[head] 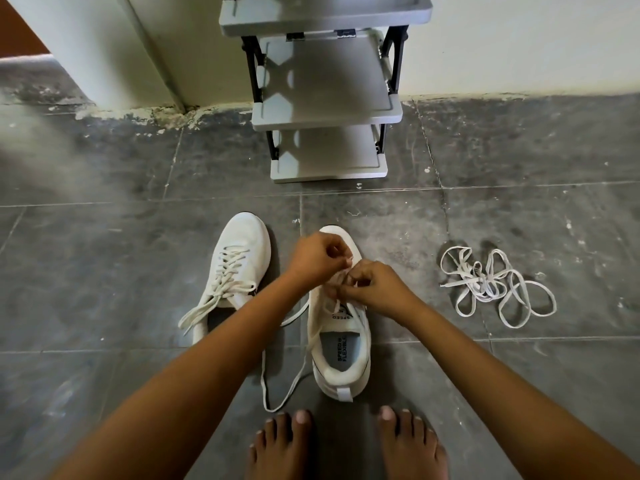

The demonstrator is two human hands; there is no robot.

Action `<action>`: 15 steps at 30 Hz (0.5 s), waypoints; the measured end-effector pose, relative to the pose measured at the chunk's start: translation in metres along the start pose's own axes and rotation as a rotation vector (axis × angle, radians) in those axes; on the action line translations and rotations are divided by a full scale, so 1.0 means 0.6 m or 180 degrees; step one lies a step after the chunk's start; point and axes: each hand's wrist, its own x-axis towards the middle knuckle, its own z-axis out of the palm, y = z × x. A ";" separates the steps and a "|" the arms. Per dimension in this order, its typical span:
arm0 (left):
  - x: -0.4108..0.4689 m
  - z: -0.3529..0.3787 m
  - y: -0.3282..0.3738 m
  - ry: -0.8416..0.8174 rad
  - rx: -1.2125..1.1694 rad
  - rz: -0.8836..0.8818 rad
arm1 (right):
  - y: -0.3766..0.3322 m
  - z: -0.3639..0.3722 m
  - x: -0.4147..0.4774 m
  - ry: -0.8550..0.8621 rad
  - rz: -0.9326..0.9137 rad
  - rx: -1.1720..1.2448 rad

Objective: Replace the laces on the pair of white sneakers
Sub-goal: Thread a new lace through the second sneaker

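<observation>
On the grey tiled floor [104, 271], just ahead of two bare feet [287, 441], the nearer white sneaker [343, 368] stands with its heel toward the person and its toe toward a grey shelf rack [329, 109] set against the wall. Both hands meet over its eyelets. The left hand [317, 256] has its fingers curled and pinches the lace [264, 375] above the forefoot. The right hand [375, 287], touching the left, pinches the same lace just over the tongue. Slack from that lace runs off the shoe's side and lies in a long loop on the floor, near the toes of one foot. The other white sneaker [242, 251] sits just beside it, laced up its full length, with untied ends trailing on the tiles. Well apart, beyond the right hand, lies a tangled heap of loose white laces [485, 285].
</observation>
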 end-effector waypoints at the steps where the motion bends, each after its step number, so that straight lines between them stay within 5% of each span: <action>1: -0.001 0.004 -0.004 -0.0095 0.0312 0.0039 | 0.003 0.003 -0.003 0.0023 0.0053 0.0014; 8: -0.007 0.004 -0.012 -0.0272 0.1324 0.0151 | 0.033 0.003 -0.010 0.0473 0.0525 0.0495; 15: -0.013 0.007 -0.023 0.0115 0.1196 0.0159 | 0.042 0.011 0.000 0.0442 0.0708 0.0492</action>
